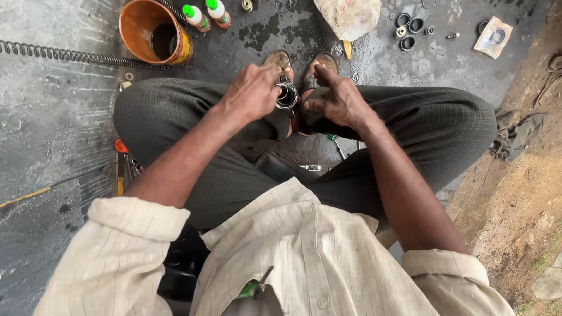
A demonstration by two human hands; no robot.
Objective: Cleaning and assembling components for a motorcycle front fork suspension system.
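Observation:
I squat on an oily concrete floor, knees in dark trousers spread wide. My left hand (250,92) grips a short shiny metal cylinder (287,95) with its open end facing up, held just above my sandalled feet (280,59). My right hand (336,99) is right beside the cylinder, fingers spread, fingertips touching its rim. The inside of the cylinder looks dark and hollow.
An orange bucket (153,32) lies at the top left beside a long coil spring (70,55) and two green-capped bottles (206,14). Rubber seals and rings (408,28) and a plastic bag (350,16) lie ahead. A screwdriver (335,145) lies under my legs. Bare earth (521,193) borders the right.

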